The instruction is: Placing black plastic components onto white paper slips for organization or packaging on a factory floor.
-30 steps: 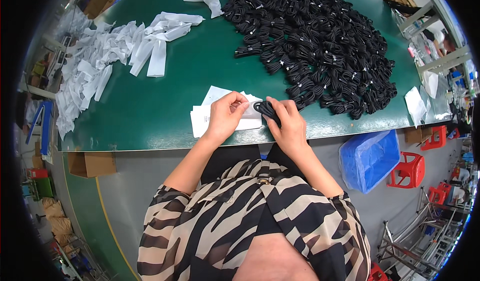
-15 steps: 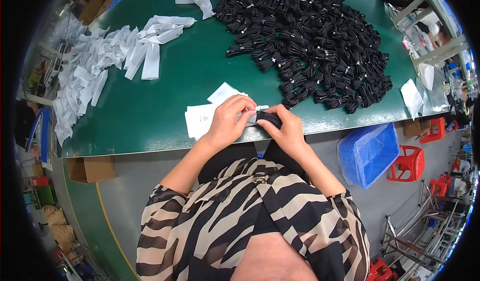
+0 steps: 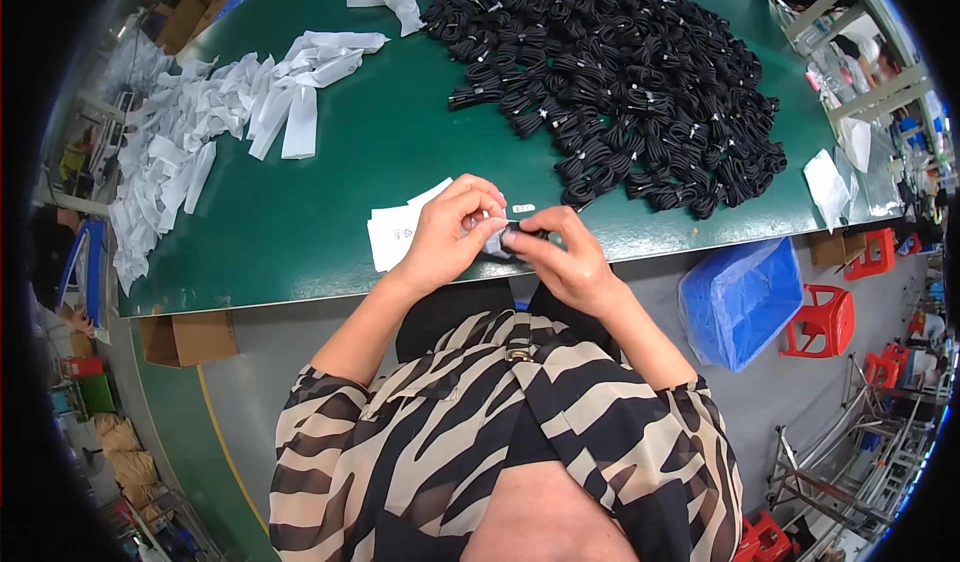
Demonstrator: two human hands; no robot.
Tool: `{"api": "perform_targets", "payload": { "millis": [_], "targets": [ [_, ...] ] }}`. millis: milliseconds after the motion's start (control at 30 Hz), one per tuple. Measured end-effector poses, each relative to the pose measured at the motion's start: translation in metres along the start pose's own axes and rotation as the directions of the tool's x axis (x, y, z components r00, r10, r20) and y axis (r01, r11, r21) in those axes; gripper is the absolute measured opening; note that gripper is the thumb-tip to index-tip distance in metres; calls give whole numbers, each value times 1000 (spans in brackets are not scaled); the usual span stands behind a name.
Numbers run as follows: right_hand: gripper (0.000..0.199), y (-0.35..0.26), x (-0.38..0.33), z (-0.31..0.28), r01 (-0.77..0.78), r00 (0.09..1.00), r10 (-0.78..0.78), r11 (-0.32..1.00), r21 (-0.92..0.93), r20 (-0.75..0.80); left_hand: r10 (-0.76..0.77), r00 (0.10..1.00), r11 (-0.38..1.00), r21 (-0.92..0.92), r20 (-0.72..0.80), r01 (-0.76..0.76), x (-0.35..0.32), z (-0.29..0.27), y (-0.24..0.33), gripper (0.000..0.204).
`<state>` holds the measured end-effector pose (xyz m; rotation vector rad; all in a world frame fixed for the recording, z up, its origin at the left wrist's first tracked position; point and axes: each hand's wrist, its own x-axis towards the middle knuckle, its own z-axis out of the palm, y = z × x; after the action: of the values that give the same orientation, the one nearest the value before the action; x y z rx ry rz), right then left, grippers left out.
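At the table's near edge, my left hand [image 3: 452,230] pinches a small whitish bag [image 3: 494,243] between thumb and fingers. My right hand [image 3: 568,260] is closed on a bundled black cable [image 3: 512,234], whose end sits at the bag's mouth; fingers hide most of both. Flat white bags [image 3: 388,241] with a small printed mark lie beside and partly under my left hand. Just beyond my fingertips is a small white strip [image 3: 523,208].
A large heap of bundled black cables [image 3: 620,72] covers the far right of the green table [image 3: 400,132]. Crumpled white bags [image 3: 180,132] pile up at left. A blue lined bin [image 3: 740,307] and red stools [image 3: 822,322] stand on the floor at right.
The cable bundle has moved left toward the bag, and my right fingers have shifted over its end. More of the small white strip now shows beyond my hands.
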<state>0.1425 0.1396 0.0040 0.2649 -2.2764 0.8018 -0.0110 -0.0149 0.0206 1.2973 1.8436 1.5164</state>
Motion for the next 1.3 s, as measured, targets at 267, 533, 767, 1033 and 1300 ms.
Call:
{"api": "perform_targets", "payload": {
  "millis": [267, 533, 767, 1033, 1300],
  "targets": [
    [50, -4, 17, 6, -113, 970, 157, 967, 228, -186, -22, 999, 976, -219, -25, 16, 13, -9, 9, 6],
    [20, 19, 18, -26, -398, 883, 369, 916, -47, -289, -108, 971, 805, -592, -212, -40, 36, -62, 3, 15],
    [34, 33, -5, -31, -610, 725, 684, 585, -535, -78, 346, 753, 791, 605, -560, 87, 63, -109, -35, 39],
    [40, 36, -29, -19, -636, 769, 576, 731, -247, -276, 170, 984, 857, 485, 51, -173, -8, 11, -43, 21],
    [29, 16, -11, 1, -756, 522, 784, 240, 609, 338, 63, 997, 877, 480, -53, -30, -6, 21, -43, 10]
  ]
}}
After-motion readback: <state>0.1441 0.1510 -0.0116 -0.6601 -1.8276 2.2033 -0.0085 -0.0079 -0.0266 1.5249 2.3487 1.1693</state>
